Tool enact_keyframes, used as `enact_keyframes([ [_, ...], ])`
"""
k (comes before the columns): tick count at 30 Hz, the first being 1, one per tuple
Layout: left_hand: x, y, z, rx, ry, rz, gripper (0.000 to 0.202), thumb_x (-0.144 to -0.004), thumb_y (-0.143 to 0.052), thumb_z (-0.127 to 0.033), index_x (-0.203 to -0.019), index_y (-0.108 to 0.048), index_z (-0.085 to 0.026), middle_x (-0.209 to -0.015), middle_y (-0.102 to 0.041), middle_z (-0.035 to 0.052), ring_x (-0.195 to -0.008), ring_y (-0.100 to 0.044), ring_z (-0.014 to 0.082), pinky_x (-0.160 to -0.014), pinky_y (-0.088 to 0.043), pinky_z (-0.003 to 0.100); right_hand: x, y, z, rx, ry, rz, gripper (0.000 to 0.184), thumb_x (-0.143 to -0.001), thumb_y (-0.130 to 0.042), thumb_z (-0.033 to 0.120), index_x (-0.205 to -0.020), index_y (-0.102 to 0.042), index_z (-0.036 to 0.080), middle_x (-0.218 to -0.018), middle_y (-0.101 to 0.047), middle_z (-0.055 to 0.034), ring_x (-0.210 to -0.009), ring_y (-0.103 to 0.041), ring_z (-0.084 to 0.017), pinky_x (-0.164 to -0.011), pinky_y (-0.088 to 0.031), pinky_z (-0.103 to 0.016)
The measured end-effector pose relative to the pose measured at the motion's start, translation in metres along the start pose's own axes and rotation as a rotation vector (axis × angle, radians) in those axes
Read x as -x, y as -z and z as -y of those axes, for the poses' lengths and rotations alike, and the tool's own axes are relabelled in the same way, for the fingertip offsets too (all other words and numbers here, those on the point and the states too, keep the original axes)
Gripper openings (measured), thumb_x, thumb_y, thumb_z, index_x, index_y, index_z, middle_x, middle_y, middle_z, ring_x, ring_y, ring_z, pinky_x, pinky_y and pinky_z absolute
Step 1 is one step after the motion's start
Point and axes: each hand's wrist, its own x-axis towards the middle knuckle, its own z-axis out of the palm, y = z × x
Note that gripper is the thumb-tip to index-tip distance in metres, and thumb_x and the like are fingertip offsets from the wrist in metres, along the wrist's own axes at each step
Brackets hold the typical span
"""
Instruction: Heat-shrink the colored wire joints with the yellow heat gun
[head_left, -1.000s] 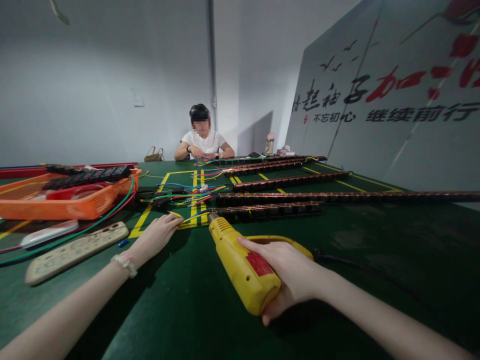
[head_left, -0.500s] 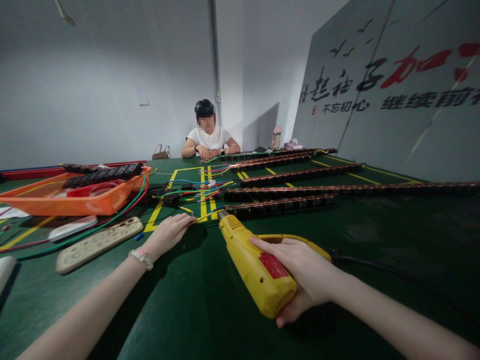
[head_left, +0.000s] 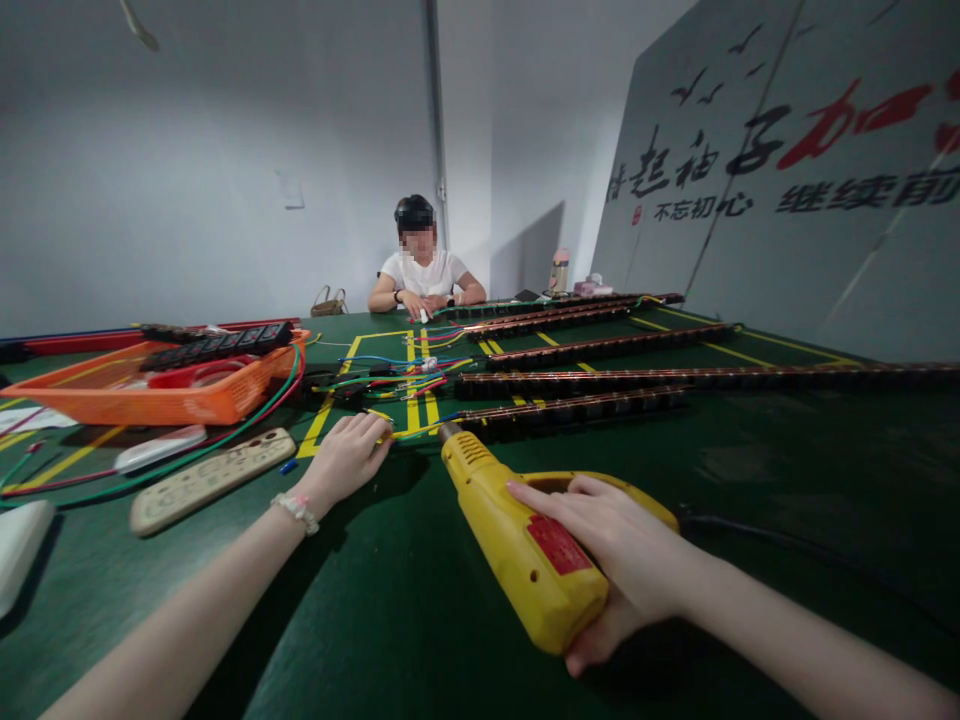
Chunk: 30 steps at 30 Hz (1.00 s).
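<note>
My right hand (head_left: 615, 555) is wrapped around a yellow heat gun (head_left: 517, 545) with a red label. Its metal nozzle points away from me, close to the near end of a black strip with copper bars (head_left: 577, 408). A thin yellow-green wire (head_left: 412, 435) runs from that end toward my left hand (head_left: 352, 450). The fingers of my left hand are curled down on the wire, knuckles up; the fingertips are partly hidden. More coloured wires (head_left: 420, 380) lie just beyond, at the ends of other strips.
An orange basket (head_left: 217, 400) with black parts stands at the left. Nearer lie a beige power strip (head_left: 214, 480) and a white object (head_left: 22, 555). A black cord (head_left: 757, 530) trails right from the heat gun. A person (head_left: 424, 270) sits across the green table.
The view has shifted slightly, so the scene sits a little further right. My left fingers are more curled than before. The heat gun's nozzle stays near the strip's end.
</note>
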Motion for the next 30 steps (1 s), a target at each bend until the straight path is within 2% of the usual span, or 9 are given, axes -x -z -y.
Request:
enact_keyframes([
  [2, 0.0, 0.0, -0.001, -0.023, -0.023, 0.03, 0.022, -0.092, -0.038, -0.031, -0.085, -0.055, -0.019, -0.084, -0.062, 0.0048, -0.08, -0.057, 0.0189, -0.075, -0.039, 0.033, 0.001, -0.001, 0.004, 0.022, -0.013, -0.001, 0.119, -0.053, -0.067, 0.073, -0.147, -0.02, 0.018, -0.116, -0.063, -0.0132, -0.094, -0.061, -0.031, -0.09, -0.034, -0.045],
  [5, 0.0, -0.001, -0.001, 0.016, -0.047, 0.153, 0.026, -0.093, -0.037, -0.036, -0.08, -0.054, -0.02, -0.08, -0.062, 0.0024, -0.073, -0.058, 0.0166, -0.071, -0.038, 0.031, 0.003, -0.002, 0.009, 0.029, -0.051, -0.013, 0.116, -0.055, -0.065, 0.073, -0.147, -0.022, 0.016, -0.107, -0.065, -0.0131, -0.087, -0.061, -0.029, -0.085, -0.036, -0.043],
  [8, -0.001, -0.003, 0.0, 0.047, -0.005, 0.211, 0.029, -0.093, -0.036, -0.039, -0.079, -0.053, -0.02, -0.081, -0.062, 0.0022, -0.075, -0.059, 0.0167, -0.071, -0.039, 0.03, 0.003, -0.004, 0.011, -0.012, -0.061, -0.03, 0.114, -0.056, -0.065, 0.072, -0.147, -0.022, 0.017, -0.106, -0.065, -0.0121, -0.086, -0.061, -0.028, -0.084, -0.036, -0.041],
  [14, -0.001, -0.002, -0.001, 0.032, 0.228, 0.16, 0.034, -0.089, -0.041, -0.05, -0.091, -0.057, -0.021, -0.096, -0.061, 0.0047, -0.086, -0.059, 0.0201, -0.067, -0.042, 0.03, 0.003, -0.006, 0.009, -0.065, -0.064, -0.047, 0.113, -0.057, -0.066, 0.071, -0.146, -0.022, 0.017, -0.107, -0.064, -0.011, -0.088, -0.06, -0.027, -0.085, -0.035, -0.04],
  [21, 0.0, -0.005, 0.0, 0.03, 0.256, 0.16, 0.037, -0.089, -0.041, -0.05, -0.096, -0.06, -0.019, -0.096, -0.061, 0.0074, -0.089, -0.06, 0.0221, -0.07, -0.045, 0.031, 0.003, -0.007, 0.013, -0.016, -0.082, -0.063, 0.116, -0.055, -0.066, 0.071, -0.147, -0.022, 0.015, -0.106, -0.065, -0.012, -0.087, -0.061, -0.029, -0.086, -0.035, -0.042],
  [24, 0.001, -0.007, 0.001, 0.047, 0.291, 0.136, 0.04, -0.088, -0.042, -0.051, -0.104, -0.058, -0.018, -0.097, -0.062, 0.0091, -0.091, -0.06, 0.0244, -0.069, -0.045, 0.032, 0.002, -0.011, 0.014, -0.009, -0.081, -0.083, 0.116, -0.055, -0.067, 0.069, -0.147, -0.021, 0.016, -0.107, -0.065, -0.0115, -0.088, -0.061, -0.029, -0.087, -0.035, -0.042],
  [27, 0.002, -0.01, 0.003, 0.146, 0.327, 0.113, 0.039, -0.086, -0.044, -0.052, -0.106, -0.057, -0.02, -0.1, -0.063, 0.008, -0.095, -0.06, 0.0244, -0.069, -0.046, 0.031, 0.002, -0.016, 0.013, -0.014, -0.067, -0.113, 0.115, -0.056, -0.068, 0.068, -0.147, -0.021, 0.015, -0.109, -0.065, -0.0121, -0.09, -0.061, -0.029, -0.087, -0.035, -0.042],
  [30, 0.003, -0.015, 0.012, 0.369, 0.39, 0.134, 0.039, -0.082, -0.048, -0.051, -0.106, -0.056, -0.021, -0.099, -0.064, 0.006, -0.088, -0.062, 0.0223, -0.069, -0.047, 0.031, 0.002, -0.017, 0.012, -0.01, -0.047, -0.133, 0.115, -0.056, -0.068, 0.067, -0.147, -0.02, 0.015, -0.109, -0.065, -0.0122, -0.091, -0.061, -0.03, -0.087, -0.035, -0.043],
])
